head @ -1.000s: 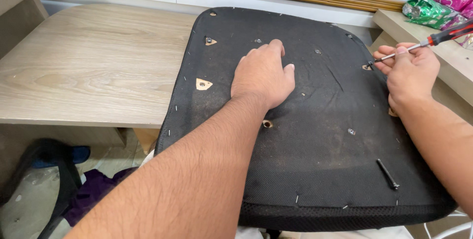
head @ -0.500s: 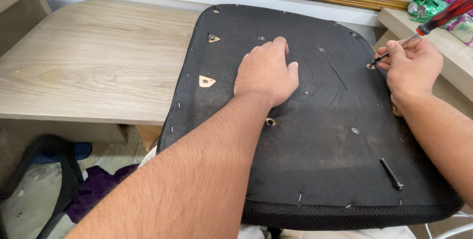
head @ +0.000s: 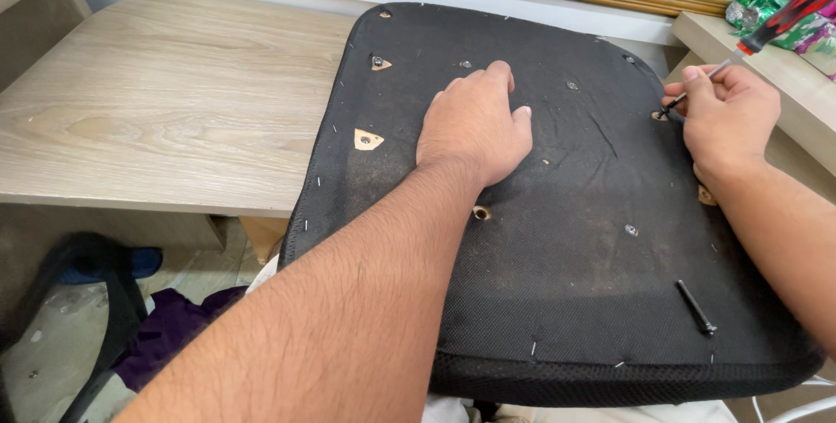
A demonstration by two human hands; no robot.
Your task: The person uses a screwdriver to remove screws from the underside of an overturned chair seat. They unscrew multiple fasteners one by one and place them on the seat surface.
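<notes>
A black fabric-covered chair seat base (head: 557,284) lies upside down across my lap and the edge of a wooden desk. My left hand (head: 473,127) presses flat on its middle, fingers spread, holding nothing. My right hand (head: 728,112) grips a red-and-black-handled screwdriver (head: 784,13) by its metal shaft. The screwdriver tip sits at a small hole (head: 660,115) near the seat's right edge. A loose black bolt (head: 696,306) rests on the fabric near the front right corner.
A light wooden desk (head: 157,101) spreads to the left. A shelf (head: 758,57) at the right holds shiny green and pink wrappers (head: 766,6). Several screw holes and staples dot the seat. Dark clothes and a bag (head: 131,318) lie on the floor below.
The screwdriver handle has tilted up more steeply toward the top right. My right hand shifted slightly on the shaft. My left hand has stayed in place.
</notes>
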